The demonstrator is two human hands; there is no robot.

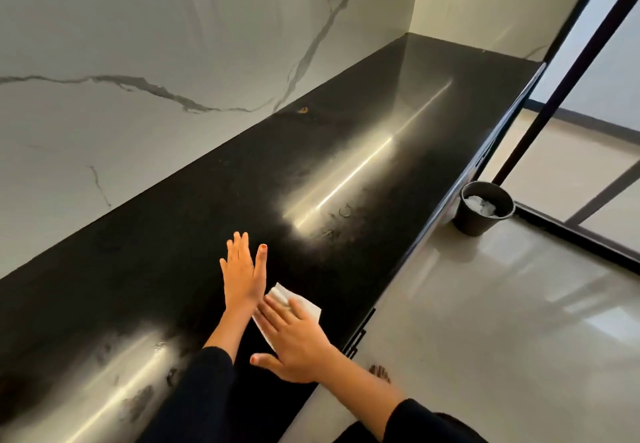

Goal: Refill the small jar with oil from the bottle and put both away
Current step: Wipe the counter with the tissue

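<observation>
Right hand (294, 342), nearest, lies flat on a white tissue (311, 309) near the front edge of the bench (346, 172). Pinned only by straight fingers, the tissue could slide out, or merely spread the smears (341, 214) further along into a slick film. Its grip is fully open and clasps nothing. The left hand (242, 269) likewise rests spread and flat on bare bench. Neither jar nor bottle is in view; probably both are put away.
</observation>
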